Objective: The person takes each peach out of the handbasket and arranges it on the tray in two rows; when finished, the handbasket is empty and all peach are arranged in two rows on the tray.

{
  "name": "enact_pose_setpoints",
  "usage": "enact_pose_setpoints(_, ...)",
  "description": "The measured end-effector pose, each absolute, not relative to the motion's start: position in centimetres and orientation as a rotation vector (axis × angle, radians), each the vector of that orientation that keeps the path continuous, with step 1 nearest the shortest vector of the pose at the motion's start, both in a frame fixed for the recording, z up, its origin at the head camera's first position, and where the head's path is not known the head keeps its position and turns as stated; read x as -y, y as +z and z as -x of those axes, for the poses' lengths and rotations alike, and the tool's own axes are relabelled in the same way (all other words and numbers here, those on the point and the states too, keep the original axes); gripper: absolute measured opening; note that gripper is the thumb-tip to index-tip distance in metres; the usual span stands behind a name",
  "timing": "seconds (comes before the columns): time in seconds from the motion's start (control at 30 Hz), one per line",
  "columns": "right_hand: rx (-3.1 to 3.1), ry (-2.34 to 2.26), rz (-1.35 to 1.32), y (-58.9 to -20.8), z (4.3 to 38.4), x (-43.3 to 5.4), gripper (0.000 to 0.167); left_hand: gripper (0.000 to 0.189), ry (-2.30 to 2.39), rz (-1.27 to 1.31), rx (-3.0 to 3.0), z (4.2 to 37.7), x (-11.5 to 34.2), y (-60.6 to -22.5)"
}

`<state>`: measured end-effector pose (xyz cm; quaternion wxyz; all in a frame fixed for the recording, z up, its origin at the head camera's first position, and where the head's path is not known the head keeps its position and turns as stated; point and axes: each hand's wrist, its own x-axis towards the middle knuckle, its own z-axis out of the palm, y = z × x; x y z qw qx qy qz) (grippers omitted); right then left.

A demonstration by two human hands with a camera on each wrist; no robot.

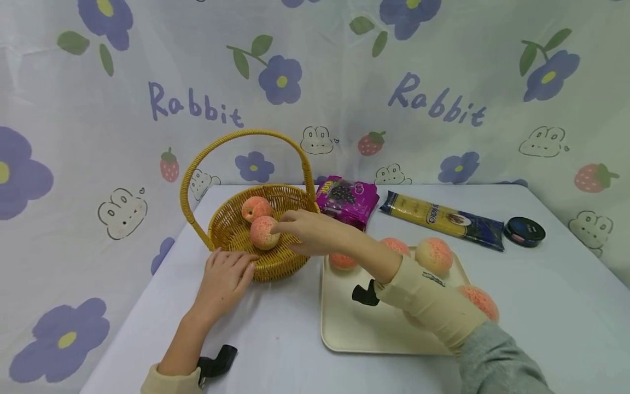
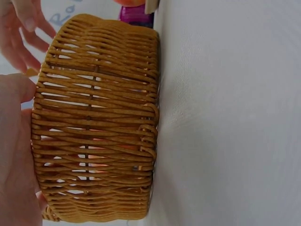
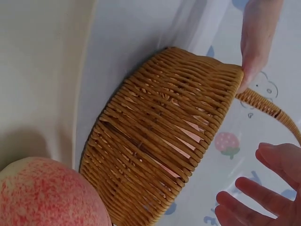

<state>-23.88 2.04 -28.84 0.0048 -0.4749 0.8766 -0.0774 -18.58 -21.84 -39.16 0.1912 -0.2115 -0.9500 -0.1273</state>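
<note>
A yellow-brown wicker basket [image 1: 275, 269] with a tall hoop handle stands on the table, two peaches [image 1: 264, 233] lying inside it. At the near left of the rim, my left hand [image 1: 227, 276] holds the edge, fingers reaching over it; the left wrist view shows this hand [image 2: 16, 150] right along the rim. Over the basket's right side hovers my right hand [image 1: 310, 232], its fingertips overlapping the nearer peach in the head view. From the right wrist, that hand's fingers [image 3: 254, 193] look loosely spread with nothing between them.
Right of the basket lies a cream tray [image 1: 344, 334] with several more peaches [image 1: 434, 256], partly covered by my right forearm. Behind stand a purple grape-print packet [image 1: 346, 200], a long yellow-and-blue packet [image 1: 443, 219] and a round black tin [image 1: 524, 231]. A printed cloth hangs at the back.
</note>
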Motion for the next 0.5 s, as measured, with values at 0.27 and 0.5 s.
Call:
enact_pose_setpoints(0.27,-2.721,-0.266,1.525,-29.7,25.0,-0.8,0.040,0.030,-0.356,0.591,2.680,18.5,21.8,-39.2)
enact_pose_setpoints(0.5,-2.748,-0.278,1.535,-30.6,25.8,0.3,0.039,0.030,-0.366,0.608,2.663,18.6,21.8,-39.2)
